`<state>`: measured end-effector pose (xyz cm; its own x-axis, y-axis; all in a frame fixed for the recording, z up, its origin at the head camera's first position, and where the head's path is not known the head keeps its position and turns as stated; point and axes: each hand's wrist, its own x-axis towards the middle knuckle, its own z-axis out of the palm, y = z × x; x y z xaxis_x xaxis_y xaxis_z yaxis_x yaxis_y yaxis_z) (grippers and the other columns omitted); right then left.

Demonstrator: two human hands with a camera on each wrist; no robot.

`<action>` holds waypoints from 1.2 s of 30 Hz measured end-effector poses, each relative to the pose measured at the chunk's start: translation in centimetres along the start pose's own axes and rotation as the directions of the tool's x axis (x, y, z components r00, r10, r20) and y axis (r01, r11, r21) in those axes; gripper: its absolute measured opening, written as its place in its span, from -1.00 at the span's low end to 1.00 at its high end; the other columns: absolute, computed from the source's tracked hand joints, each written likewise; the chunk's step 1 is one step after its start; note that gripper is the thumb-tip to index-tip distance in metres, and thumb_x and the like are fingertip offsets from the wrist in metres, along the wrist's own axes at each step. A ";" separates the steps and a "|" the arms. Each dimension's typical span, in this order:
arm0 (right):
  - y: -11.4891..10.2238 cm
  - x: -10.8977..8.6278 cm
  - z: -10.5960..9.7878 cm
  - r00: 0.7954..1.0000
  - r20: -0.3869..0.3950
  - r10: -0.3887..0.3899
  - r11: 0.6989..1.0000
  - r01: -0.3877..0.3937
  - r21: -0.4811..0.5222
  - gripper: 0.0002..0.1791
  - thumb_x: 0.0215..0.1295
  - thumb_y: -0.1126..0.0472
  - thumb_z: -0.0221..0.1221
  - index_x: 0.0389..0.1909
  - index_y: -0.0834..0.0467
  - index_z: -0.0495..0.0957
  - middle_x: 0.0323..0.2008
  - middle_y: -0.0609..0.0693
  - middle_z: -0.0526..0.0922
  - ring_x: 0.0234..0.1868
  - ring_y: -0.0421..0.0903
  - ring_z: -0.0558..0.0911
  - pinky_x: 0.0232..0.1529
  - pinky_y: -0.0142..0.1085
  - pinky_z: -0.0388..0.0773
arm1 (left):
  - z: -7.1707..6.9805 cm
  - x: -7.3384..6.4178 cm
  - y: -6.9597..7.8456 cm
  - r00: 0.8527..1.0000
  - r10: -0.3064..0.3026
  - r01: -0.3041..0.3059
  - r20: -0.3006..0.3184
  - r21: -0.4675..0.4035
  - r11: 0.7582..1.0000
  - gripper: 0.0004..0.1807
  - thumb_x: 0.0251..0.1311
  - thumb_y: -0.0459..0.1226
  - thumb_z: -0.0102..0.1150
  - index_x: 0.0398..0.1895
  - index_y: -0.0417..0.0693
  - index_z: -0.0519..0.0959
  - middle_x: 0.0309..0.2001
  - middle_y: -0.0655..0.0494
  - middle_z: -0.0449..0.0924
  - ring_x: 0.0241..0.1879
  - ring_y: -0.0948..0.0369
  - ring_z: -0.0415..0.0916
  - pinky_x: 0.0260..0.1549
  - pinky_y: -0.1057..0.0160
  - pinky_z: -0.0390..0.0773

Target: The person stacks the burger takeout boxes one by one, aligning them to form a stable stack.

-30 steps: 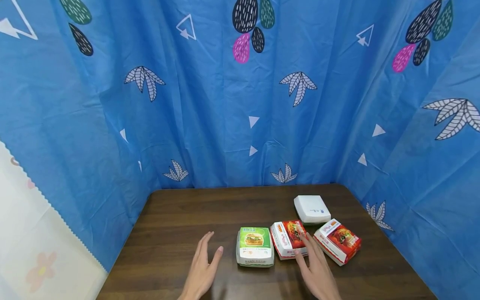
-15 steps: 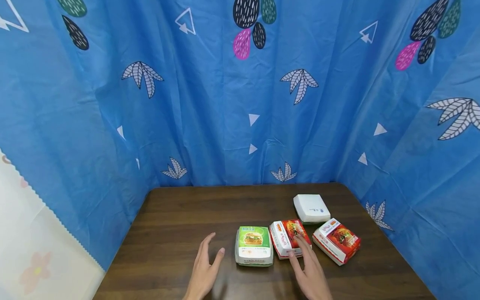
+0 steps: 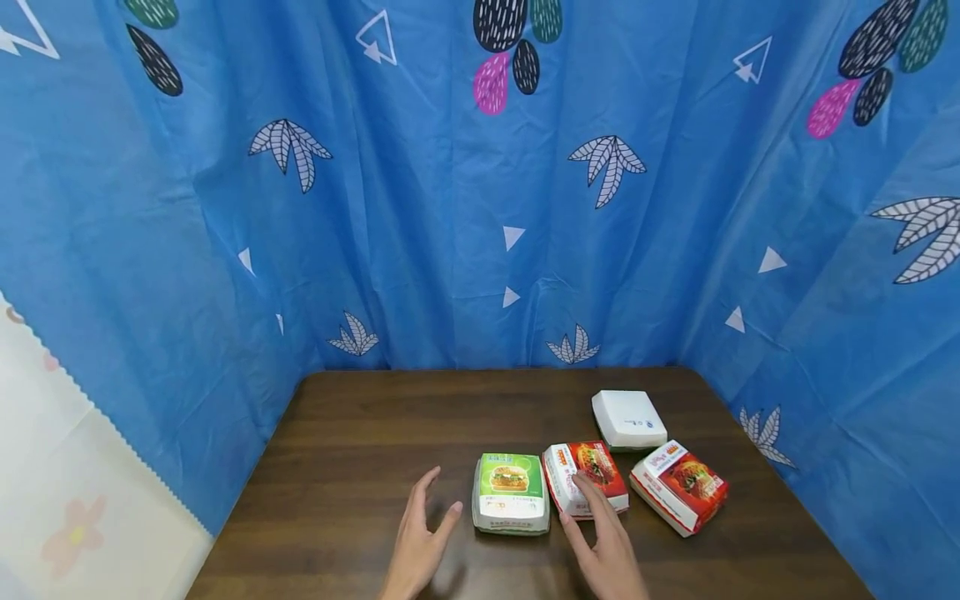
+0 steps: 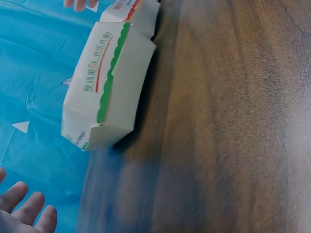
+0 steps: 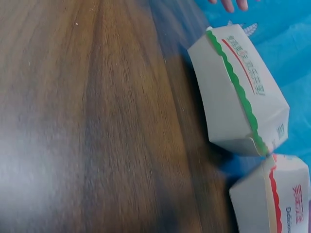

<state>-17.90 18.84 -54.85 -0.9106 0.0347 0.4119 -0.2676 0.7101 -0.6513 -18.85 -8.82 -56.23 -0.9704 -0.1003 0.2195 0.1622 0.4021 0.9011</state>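
Note:
In the head view, a green-and-white burger box [image 3: 512, 492] stands on the table between my two hands. Left of it is my left hand [image 3: 418, 546], fingers spread and apart from the box; its fingertips [image 4: 29, 211] also show low in the left wrist view. My right hand [image 3: 606, 550] reaches in front of a red-and-white burger box [image 3: 592, 475], covering part of its front. Whether it touches that box I cannot tell. Nothing is in either hand. The green-trimmed box [image 5: 238, 92] sits beside the red-trimmed one [image 5: 286, 199] in the right wrist view.
Farther right on the table [image 3: 360, 450] lies a second red-and-white burger box [image 3: 681, 487], turned at an angle. Behind the red boxes is a white box [image 3: 628, 418], its plain side up. A blue patterned curtain [image 3: 420, 208] borders the table's back and sides.
My right hand has moved left across the front of the nearer red box, toward the green box. My left hand has shifted slightly right. The boxes stay where they were.

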 end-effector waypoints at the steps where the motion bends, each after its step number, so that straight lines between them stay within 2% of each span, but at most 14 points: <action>1: 0.0 0.0 0.3 1.000 -0.010 -0.018 1.000 0.018 0.013 -0.34 0.33 0.21 0.39 0.43 0.11 0.42 0.40 0.07 0.50 0.40 0.01 0.43 0.30 -0.76 0.04 | 0.1 -0.1 -0.1 1.000 -0.008 0.008 0.007 -0.007 1.000 -0.28 0.40 -0.04 0.27 0.53 0.01 0.25 0.51 -0.13 0.28 0.45 -0.22 0.27 0.37 -0.25 0.36; 3: -0.1 0.0 0.8 0.998 -0.032 -0.056 0.998 0.057 0.040 -0.31 0.26 0.26 0.43 0.41 0.12 0.44 0.38 0.07 0.52 0.40 -0.11 0.41 0.28 -0.84 -0.06 | 0.2 -0.1 -0.3 1.000 -0.017 0.017 0.015 -0.021 1.000 -0.24 0.37 -0.02 0.30 0.53 0.02 0.24 0.51 -0.14 0.27 0.45 -0.23 0.27 0.36 -0.26 0.37; 8: -0.3 0.0 1.9 0.991 -0.067 -0.120 0.989 0.125 0.082 -0.26 0.16 0.31 0.49 0.38 0.15 0.47 0.34 0.03 0.57 0.37 -0.54 0.30 0.31 -0.80 0.02 | 0.7 0.0 -0.6 0.999 -0.006 0.009 0.040 -0.074 0.997 -0.17 0.31 -0.04 0.37 0.55 -0.01 0.20 0.52 -0.19 0.25 0.45 -0.26 0.25 0.35 -0.28 0.37; 10: -0.4 -0.1 2.3 0.990 -0.068 -0.127 0.987 0.133 0.094 -0.25 0.14 0.30 0.50 0.39 0.14 0.47 0.33 0.02 0.57 0.38 -0.58 0.27 0.31 -0.80 0.04 | 0.9 0.0 -0.8 0.999 -0.003 0.008 0.046 -0.097 0.995 -0.14 0.27 -0.04 0.41 0.54 -0.01 0.21 0.51 -0.18 0.26 0.45 -0.24 0.27 0.36 -0.25 0.37; 15: -0.2 -0.6 3.4 0.991 -0.071 -0.116 0.986 0.124 0.112 -0.20 0.09 0.31 0.53 0.40 0.14 0.47 0.33 -0.01 0.58 0.34 -0.52 0.36 0.24 -0.75 0.26 | 1.7 0.1 -1.2 0.997 -0.007 0.017 0.075 -0.132 0.991 -0.09 0.22 -0.05 0.46 0.54 -0.05 0.20 0.51 -0.13 0.27 0.47 -0.13 0.27 0.41 -0.09 0.36; 19: 0.0 -0.8 4.2 0.990 -0.091 -0.111 0.985 0.121 0.123 -0.18 0.05 0.33 0.54 0.40 0.15 0.47 0.31 0.02 0.59 0.29 -0.54 0.39 0.15 -0.68 0.42 | 2.1 0.1 -1.2 0.997 0.002 0.010 0.081 -0.149 0.989 -0.09 0.21 -0.06 0.47 0.53 -0.06 0.21 0.50 -0.14 0.28 0.47 -0.13 0.27 0.42 -0.03 0.36; 22: 0.1 -0.8 4.6 0.991 -0.092 -0.101 0.984 0.113 0.137 -0.17 0.06 0.33 0.54 0.40 0.16 0.46 0.31 0.03 0.59 0.29 -0.45 0.44 0.15 -0.64 0.46 | 2.3 0.1 -1.2 0.997 0.017 -0.006 0.070 -0.154 0.988 -0.11 0.21 -0.05 0.47 0.52 -0.05 0.22 0.50 -0.18 0.28 0.46 -0.16 0.28 0.40 -0.06 0.38; 25: 0.0 -0.8 4.9 0.996 -0.060 -0.059 0.985 0.068 0.157 -0.18 0.10 0.30 0.52 0.42 0.14 0.44 0.34 0.00 0.57 0.30 -0.30 0.50 0.17 -0.57 0.50 | 2.6 0.1 -1.3 0.998 0.024 -0.014 0.062 -0.159 0.987 -0.11 0.20 -0.05 0.47 0.52 -0.04 0.23 0.49 -0.18 0.29 0.46 -0.17 0.28 0.39 -0.08 0.38; 31: -0.4 -0.8 5.0 0.999 0.005 0.032 0.986 -0.032 0.165 -0.18 0.16 0.22 0.50 0.45 0.11 0.41 0.38 0.00 0.53 0.35 -0.08 0.51 0.23 -0.30 0.59 | 3.2 0.1 -1.9 0.998 0.018 -0.007 0.066 -0.163 0.987 -0.07 0.18 -0.08 0.50 0.53 -0.08 0.21 0.50 -0.22 0.26 0.47 -0.19 0.26 0.39 -0.11 0.37; 36: -0.3 -0.7 5.2 0.999 0.010 0.037 0.986 -0.038 0.161 -0.19 0.19 0.17 0.49 0.46 0.13 0.39 0.38 0.07 0.53 0.35 0.02 0.51 0.24 -0.26 0.60 | 3.8 0.2 -2.4 0.996 0.010 0.005 0.085 -0.177 0.984 -0.05 0.19 -0.08 0.49 0.54 -0.13 0.18 0.51 -0.27 0.21 0.47 -0.23 0.23 0.38 -0.16 0.35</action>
<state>-18.81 14.95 -58.33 -0.9227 0.0540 0.3817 -0.2802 0.5859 -0.7604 -20.14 -6.33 -59.78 -0.9804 -0.0187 0.1961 0.1864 0.2337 0.9543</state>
